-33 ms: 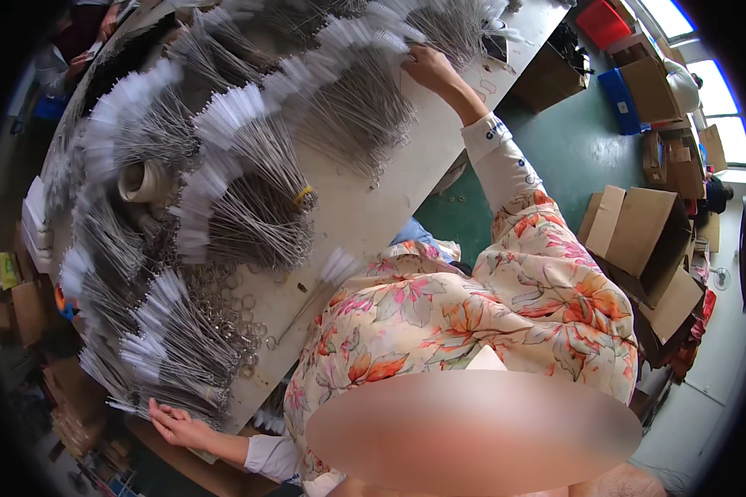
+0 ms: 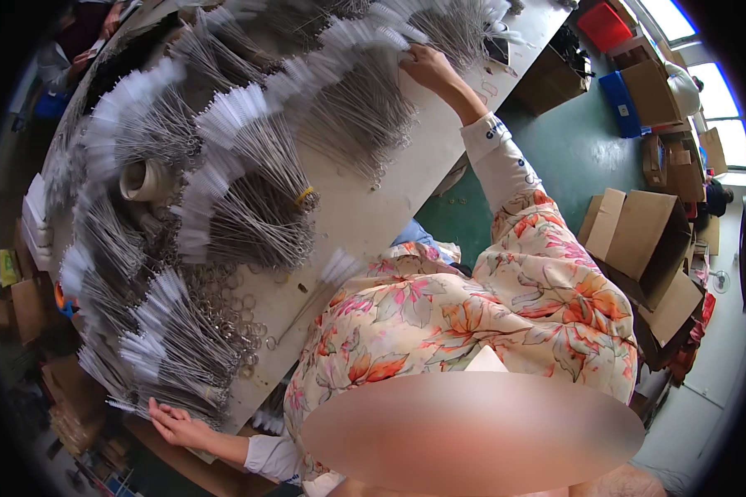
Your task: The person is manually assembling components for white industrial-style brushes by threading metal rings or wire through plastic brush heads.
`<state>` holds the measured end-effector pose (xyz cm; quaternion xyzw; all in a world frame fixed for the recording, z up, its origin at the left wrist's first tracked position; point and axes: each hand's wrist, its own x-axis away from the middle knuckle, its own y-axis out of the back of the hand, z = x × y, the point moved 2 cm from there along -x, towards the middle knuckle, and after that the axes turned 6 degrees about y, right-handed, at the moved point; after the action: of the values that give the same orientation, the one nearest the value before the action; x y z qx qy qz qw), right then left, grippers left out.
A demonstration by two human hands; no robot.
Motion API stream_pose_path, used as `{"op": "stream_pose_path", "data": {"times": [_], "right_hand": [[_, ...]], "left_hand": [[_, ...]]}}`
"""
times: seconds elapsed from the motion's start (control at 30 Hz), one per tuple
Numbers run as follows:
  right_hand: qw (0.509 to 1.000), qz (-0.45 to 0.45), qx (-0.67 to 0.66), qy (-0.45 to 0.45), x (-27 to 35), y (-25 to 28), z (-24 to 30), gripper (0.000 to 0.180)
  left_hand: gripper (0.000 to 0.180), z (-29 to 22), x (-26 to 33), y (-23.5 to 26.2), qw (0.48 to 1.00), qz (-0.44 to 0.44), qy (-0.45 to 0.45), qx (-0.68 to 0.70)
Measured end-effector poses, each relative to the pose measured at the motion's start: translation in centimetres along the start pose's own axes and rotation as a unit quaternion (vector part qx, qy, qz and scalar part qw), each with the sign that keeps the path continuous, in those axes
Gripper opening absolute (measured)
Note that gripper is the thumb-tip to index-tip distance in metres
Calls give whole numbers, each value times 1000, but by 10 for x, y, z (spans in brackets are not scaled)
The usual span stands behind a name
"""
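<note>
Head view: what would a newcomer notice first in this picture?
First, the fans of thin wire brushes with white bristle tips that cover nearly the whole pale table. Next, the person's spread arms: the right hand rests on brushes at the table's far end, and the left hand touches a bundle at its near edge. Open cardboard boxes stand on the green floor to the right.

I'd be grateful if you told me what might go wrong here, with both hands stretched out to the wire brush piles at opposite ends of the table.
1. The left hand touches white-tipped wire brushes lying at the pale table's edge; a nudge could tip some off.
2. The right hand reaches far across into another brush pile, so the floral sleeve might drag fanned rows out of order.
3. Loose metal rings near the edge may scatter.
</note>
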<state>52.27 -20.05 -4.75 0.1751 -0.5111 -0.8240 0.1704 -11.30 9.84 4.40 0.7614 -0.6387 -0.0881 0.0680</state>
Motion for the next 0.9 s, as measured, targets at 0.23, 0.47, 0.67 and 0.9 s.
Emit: {"op": "stream_pose_path", "data": {"times": [0.23, 0.47, 0.67, 0.9], "right_hand": [[986, -2, -81, 147, -19, 12, 55, 47], [965, 3, -60, 256, -18, 8, 86, 36], [973, 23, -148, 176, -49, 42, 100, 29], [929, -3, -317, 192, -35, 88, 180, 18]], "left_hand": [[30, 8, 5, 9, 1000, 17, 5, 3], [28, 6, 13, -5, 998, 51, 10, 29], [30, -13, 23, -30, 991, 99, 0, 90], [30, -25, 42, -71, 957, 230, -55, 168]]}}
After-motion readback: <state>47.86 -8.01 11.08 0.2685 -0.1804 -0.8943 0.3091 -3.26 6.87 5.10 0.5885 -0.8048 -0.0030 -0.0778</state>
